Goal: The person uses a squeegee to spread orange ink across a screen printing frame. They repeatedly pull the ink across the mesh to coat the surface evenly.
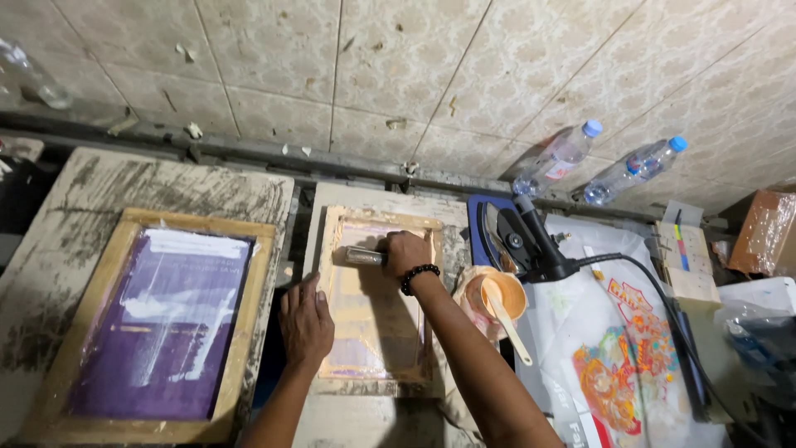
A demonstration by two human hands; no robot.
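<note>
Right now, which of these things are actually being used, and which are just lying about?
In use:
right hand pressing the squeegee
left hand steadying the small wooden screen frame

Lying about:
large purple screen frame
orange cup with spoon
two water bottles
black heat gun
colourful printed sheet

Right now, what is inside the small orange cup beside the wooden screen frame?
In the orange cup stands a pale spatula, its handle leaning out over the rim toward the person. Orange paste coats the inner wall. The spatula's blade and the cup's bottom are covered, so how much paste remains cannot be seen.
</note>
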